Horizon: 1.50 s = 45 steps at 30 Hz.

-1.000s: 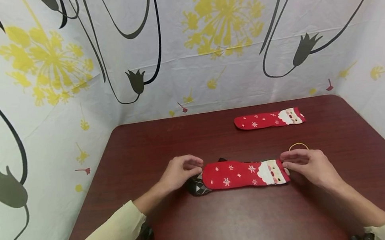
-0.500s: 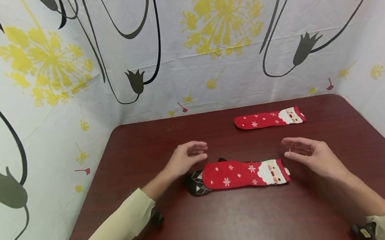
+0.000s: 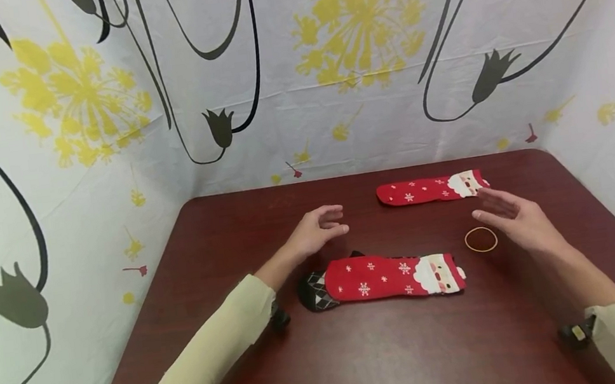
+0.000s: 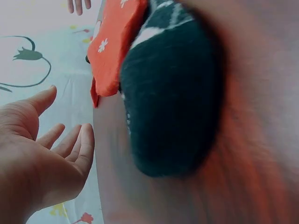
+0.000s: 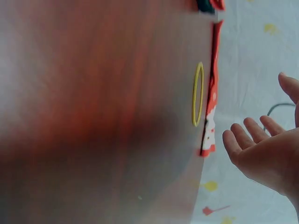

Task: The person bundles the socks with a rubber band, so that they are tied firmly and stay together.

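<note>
A red Santa sock (image 3: pixel 376 278) with white snowflakes lies flat on top of a dark argyle sock (image 3: pixel 314 292), whose black toe sticks out at the left. Farther back lies a second red Santa sock (image 3: pixel 417 191). Above the stacked socks' left end hovers my left hand (image 3: pixel 317 230), holding nothing, fingers loosely bent. My right hand (image 3: pixel 521 220) is raised beside a yellow rubber band (image 3: pixel 481 240), near the Santa end of the far sock, and holds nothing. In the left wrist view the black sock toe (image 4: pixel 173 102) looms large beside the hand.
The dark red-brown table (image 3: pixel 396 354) has rounded back corners. A patterned white cloth (image 3: pixel 271 87) with yellow and grey flowers hangs behind it and on both sides. Dark wrist-worn devices sit under both cuffs, the right one (image 3: pixel 578 333) plainly visible.
Both hands have left the ends of the stacked socks, lifting and moving toward the back of the table. The rubber band, earlier partly hidden by the right hand, now shows whole.
</note>
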Each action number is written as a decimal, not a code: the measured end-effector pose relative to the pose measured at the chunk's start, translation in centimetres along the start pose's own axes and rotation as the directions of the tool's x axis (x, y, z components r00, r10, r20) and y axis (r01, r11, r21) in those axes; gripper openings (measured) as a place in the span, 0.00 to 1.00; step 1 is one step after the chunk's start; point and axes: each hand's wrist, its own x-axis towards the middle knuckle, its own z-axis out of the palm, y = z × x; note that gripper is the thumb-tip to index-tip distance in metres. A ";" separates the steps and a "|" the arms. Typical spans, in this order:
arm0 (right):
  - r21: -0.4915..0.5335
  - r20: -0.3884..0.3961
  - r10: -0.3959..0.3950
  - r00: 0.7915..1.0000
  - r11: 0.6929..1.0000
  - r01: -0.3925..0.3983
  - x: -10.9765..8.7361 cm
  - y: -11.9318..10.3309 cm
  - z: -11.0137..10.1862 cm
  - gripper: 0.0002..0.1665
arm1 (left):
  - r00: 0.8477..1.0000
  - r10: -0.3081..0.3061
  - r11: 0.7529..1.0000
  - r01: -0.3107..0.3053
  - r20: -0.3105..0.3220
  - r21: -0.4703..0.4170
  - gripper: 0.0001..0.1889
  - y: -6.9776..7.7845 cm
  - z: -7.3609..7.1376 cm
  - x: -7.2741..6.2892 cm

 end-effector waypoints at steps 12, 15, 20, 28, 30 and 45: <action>0.020 -0.076 0.058 0.995 0.998 -0.056 3.8 1.6 -1.8 0.51 | 0.996 -0.062 0.997 0.065 -0.060 0.044 0.35 0.6 0.9 4.6; -0.020 -0.088 0.050 0.995 0.998 -0.052 4.6 1.5 -1.9 0.51 | 0.995 -0.066 0.996 0.071 -0.074 0.057 0.35 0.7 1.1 5.6; -0.068 -0.084 0.036 0.996 0.997 -0.041 5.9 1.4 -2.1 0.52 | 0.992 -0.079 0.995 0.085 -0.096 0.055 0.36 1.4 2.0 7.3; 0.164 -0.097 0.191 0.977 0.971 -0.173 8.1 2.7 -2.2 0.55 | 0.987 -0.122 0.989 0.130 -0.106 0.076 0.37 3.0 4.3 9.3; 0.181 -0.110 0.214 0.971 0.965 -0.192 8.4 3.3 -2.5 0.56 | 0.985 -0.127 0.986 0.138 -0.115 0.093 0.37 3.3 5.0 9.8; 0.116 -0.088 0.249 0.964 0.964 -0.239 9.9 4.9 -2.7 0.52 | 0.956 -0.226 0.959 0.252 -0.188 0.131 0.37 3.9 8.1 12.1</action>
